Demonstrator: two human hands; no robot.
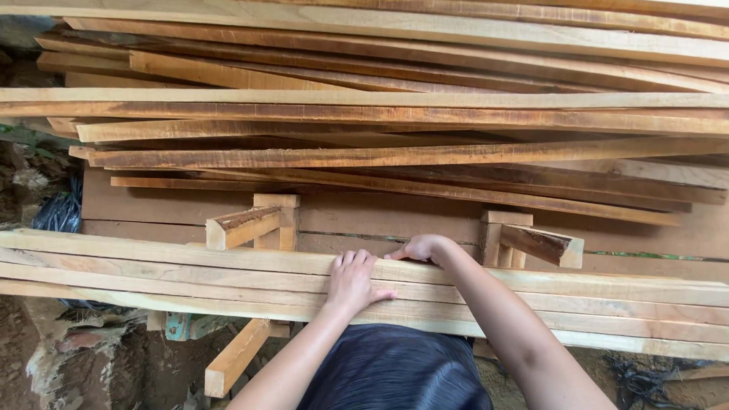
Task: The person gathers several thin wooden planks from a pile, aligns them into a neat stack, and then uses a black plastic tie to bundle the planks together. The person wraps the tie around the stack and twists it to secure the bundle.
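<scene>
Outdoor timber yard, dirt ground. Left hand: flat, fingers spread on near planks. Right hand: fingers curled over the planks' far edge, gripping nothing fully. Planks rest across two wooden brackets. Beyond: loose board stack. Planks laid, none lifted.

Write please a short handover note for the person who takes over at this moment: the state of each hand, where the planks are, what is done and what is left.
Left hand: flat, palm down, on the near planks, gripping nothing.
Right hand: fingers curled over the far edge of the same planks.
The near planks lie side by side across two wooden supports.
Behind them, a big loose pile of long planks crosses the whole view.
Done: several planks lie on the supports.
Left: both hands are on the near planks; none is lifted yet.
</scene>
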